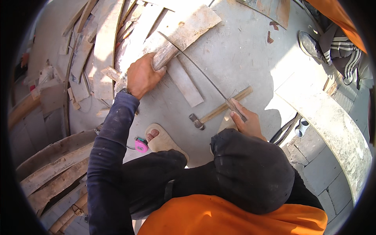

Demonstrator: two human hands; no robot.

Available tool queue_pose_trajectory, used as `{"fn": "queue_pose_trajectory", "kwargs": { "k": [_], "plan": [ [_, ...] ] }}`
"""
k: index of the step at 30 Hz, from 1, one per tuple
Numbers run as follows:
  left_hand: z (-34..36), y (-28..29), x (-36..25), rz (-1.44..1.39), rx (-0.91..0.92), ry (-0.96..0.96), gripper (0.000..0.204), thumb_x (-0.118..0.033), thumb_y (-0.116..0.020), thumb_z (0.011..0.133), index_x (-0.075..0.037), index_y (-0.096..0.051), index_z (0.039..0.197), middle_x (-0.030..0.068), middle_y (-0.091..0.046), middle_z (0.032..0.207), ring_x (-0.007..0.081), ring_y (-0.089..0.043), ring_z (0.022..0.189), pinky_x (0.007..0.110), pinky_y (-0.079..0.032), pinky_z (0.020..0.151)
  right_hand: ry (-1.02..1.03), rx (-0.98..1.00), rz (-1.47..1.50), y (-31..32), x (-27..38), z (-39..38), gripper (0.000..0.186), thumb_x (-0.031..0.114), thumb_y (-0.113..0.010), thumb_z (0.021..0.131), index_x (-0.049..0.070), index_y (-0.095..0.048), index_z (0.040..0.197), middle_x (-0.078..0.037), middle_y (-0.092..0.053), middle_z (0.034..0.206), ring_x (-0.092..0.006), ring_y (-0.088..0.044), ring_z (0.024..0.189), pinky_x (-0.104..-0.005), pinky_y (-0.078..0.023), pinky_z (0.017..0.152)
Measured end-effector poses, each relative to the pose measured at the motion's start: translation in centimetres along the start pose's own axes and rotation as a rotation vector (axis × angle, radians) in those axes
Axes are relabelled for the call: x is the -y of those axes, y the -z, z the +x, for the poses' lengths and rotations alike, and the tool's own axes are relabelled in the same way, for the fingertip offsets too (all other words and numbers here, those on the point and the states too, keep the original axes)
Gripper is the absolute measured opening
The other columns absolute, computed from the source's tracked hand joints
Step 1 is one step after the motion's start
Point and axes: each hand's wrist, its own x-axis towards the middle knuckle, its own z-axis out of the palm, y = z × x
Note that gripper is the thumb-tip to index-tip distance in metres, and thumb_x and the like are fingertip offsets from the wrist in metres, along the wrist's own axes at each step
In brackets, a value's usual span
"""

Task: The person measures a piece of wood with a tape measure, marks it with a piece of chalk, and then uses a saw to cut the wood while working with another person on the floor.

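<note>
My left hand is closed around the end of a short, rough piece of wood, which lies against a wide, pale board. In my right hand, near my knee, is the handle end of a saw. Its long, thin, dark blade appears nearly edge-on, bows slightly, and runs up to the far left across the wood beside my left hand. Whether the teeth touch the wood I cannot tell. A hammer with a wooden handle lies on the floor beneath the blade's near end.
Several loose planks lie in a heap at the left, with more boards stacked nearer. A pink tape measure sits by my left foot. A flat offcut lies mid-floor. A curved, whitish board and another person's leg are at the right.
</note>
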Motion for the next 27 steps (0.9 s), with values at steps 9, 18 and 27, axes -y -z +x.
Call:
{"fn": "queue_pose_trajectory", "kwargs": {
  "k": [9, 18, 27],
  "plan": [
    [0.6, 0.0, -0.6, -0.007, 0.037, 0.006, 0.058, -0.036, -0.081, 0.085, 0.001, -0.071, 0.129, 0.0249, -0.076, 0.115, 0.0421, -0.074, 0.105, 0.049, -0.057, 0.096, 0.061, 0.016, -0.031, -1.5, 1.5, 4.9, 0.047, 0.025, -0.068, 0.105, 0.000, -0.064, 0.145, -0.027, -0.071, 0.136, -0.0380, -0.070, 0.128, -0.0387, -0.052, 0.109],
    [0.7, -0.3, -0.3, -0.015, 0.029, -0.025, 0.059, -0.035, -0.082, 0.084, 0.001, -0.071, 0.130, 0.0241, -0.077, 0.115, 0.0420, -0.075, 0.103, 0.050, -0.058, 0.094, 0.053, 0.021, 0.020, -2.1, 2.8, 7.9, 0.050, 0.025, -0.070, 0.105, -0.001, -0.063, 0.147, -0.027, -0.070, 0.138, -0.0353, -0.069, 0.130, -0.0379, -0.052, 0.109],
    [-0.1, -0.7, 0.5, -0.013, 0.010, -0.045, 0.054, -0.037, -0.079, 0.086, -0.001, -0.072, 0.126, 0.0233, -0.077, 0.113, 0.0427, -0.075, 0.102, 0.051, -0.058, 0.092, 0.051, 0.021, -0.024, -1.7, 1.3, 3.1, 0.048, 0.025, -0.067, 0.106, -0.002, -0.063, 0.146, -0.029, -0.071, 0.135, -0.0376, -0.070, 0.127, -0.0385, -0.053, 0.106]
  ]
}}
